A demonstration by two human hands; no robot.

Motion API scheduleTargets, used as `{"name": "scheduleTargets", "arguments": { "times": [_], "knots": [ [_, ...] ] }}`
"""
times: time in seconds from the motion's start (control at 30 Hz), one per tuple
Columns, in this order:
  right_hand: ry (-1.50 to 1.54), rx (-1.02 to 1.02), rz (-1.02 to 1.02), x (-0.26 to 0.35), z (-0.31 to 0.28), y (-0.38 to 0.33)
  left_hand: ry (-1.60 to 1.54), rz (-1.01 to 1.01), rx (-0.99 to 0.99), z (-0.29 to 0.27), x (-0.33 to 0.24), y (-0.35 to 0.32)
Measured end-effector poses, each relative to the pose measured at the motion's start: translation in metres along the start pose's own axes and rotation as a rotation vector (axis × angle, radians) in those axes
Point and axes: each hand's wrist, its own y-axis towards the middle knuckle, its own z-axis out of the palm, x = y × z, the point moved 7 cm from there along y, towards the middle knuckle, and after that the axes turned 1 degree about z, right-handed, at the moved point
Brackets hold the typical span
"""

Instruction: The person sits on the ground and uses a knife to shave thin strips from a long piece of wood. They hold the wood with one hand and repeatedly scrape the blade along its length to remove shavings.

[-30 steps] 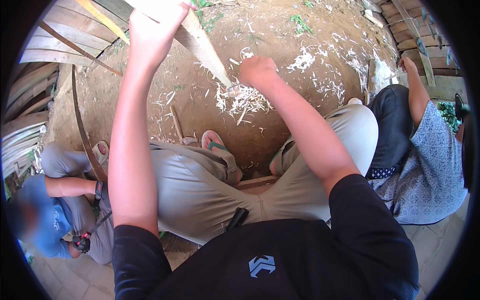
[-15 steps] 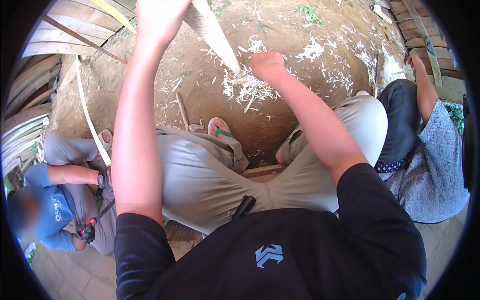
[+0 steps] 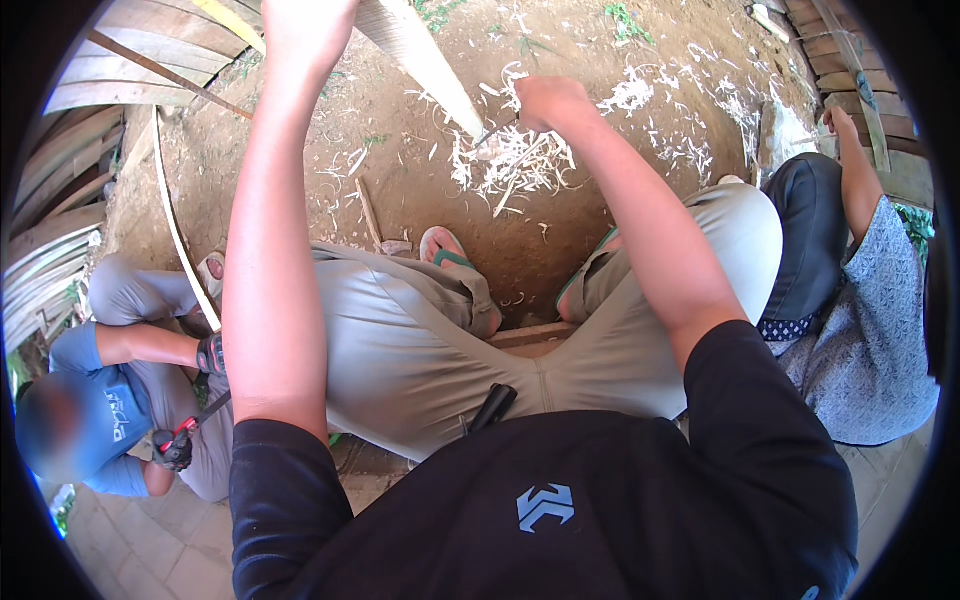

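Note:
I sit with knees apart over bare earth. My left hand [image 3: 305,25] is raised at the top edge and grips the upper part of a long pale wooden slat [image 3: 425,60] that slants down to the ground. My right hand [image 3: 550,100] is closed on the handle of a small knife [image 3: 495,130] whose blade meets the slat's lower tip. Pale wood shavings [image 3: 515,165] lie heaped right under the tip.
A person in a blue shirt [image 3: 95,420] crouches at my left, holding a red-handled tool [image 3: 190,425] and a thin bent strip [image 3: 180,230]. Another person in a patterned top [image 3: 870,340] sits at my right. Stacked planks [image 3: 60,200] line the left side.
My view has shifted, so both hands and the slat sit higher in the frame. My right hand stays at the slat's tip.

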Motion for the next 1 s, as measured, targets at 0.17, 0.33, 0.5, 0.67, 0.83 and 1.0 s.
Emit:
{"name": "scheduleTargets", "arguments": {
  "times": [0.17,0.33,0.5,0.67,0.83,1.0],
  "knots": [
    [-0.011,-0.035,-0.026,0.010,0.002,-0.006,-0.027,-0.087,0.040,-0.003,-0.002,0.001],
    [-0.037,0.078,-0.017,0.013,0.017,-0.005,-0.006,-0.097,0.057,0.000,-0.002,0.002],
    [0.030,-0.001,0.008,0.005,0.015,0.001,0.001,-0.066,0.046,0.003,-0.007,0.001],
    [0.041,0.048,-0.005,0.005,-0.005,-0.001,0.196,0.120,0.006,0.000,-0.011,0.002],
    [0.015,0.054,-0.004,0.003,-0.009,-0.002,0.040,-0.046,0.058,0.004,-0.011,0.000],
    [0.016,0.050,-0.011,0.004,-0.004,0.001,-0.016,-0.020,0.008,0.004,-0.010,0.000]
  ]
}}
